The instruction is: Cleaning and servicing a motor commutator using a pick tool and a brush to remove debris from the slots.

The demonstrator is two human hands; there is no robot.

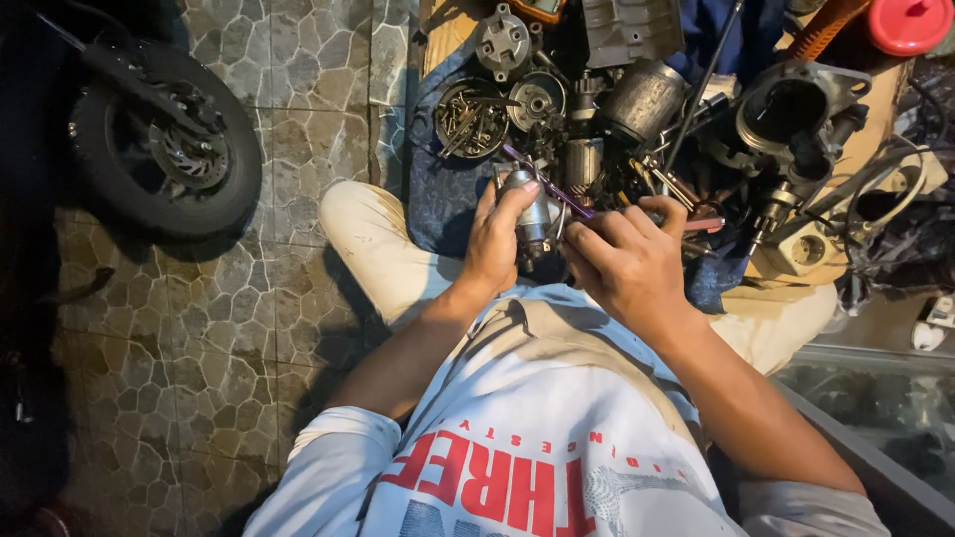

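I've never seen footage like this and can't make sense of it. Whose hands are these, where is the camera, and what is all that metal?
There is no machine: a person sitting cross-legged on a tiled floor works with bare hands. The single camera sits on their head and looks down, so you see their shirt and arms from above. The left hand grips a small silver metal cylinder, perhaps a small motor. The right hand holds a slim purple tool against it. Ahead lies a heap of grimy engine parts, including a round tray of screws. A small wheel stands at the left.

Dull grey metal motor part (533, 214), glossy purple plastic tool handle (557, 192), rough matt stone floor tiles (298, 149), red plastic lid (909, 24)
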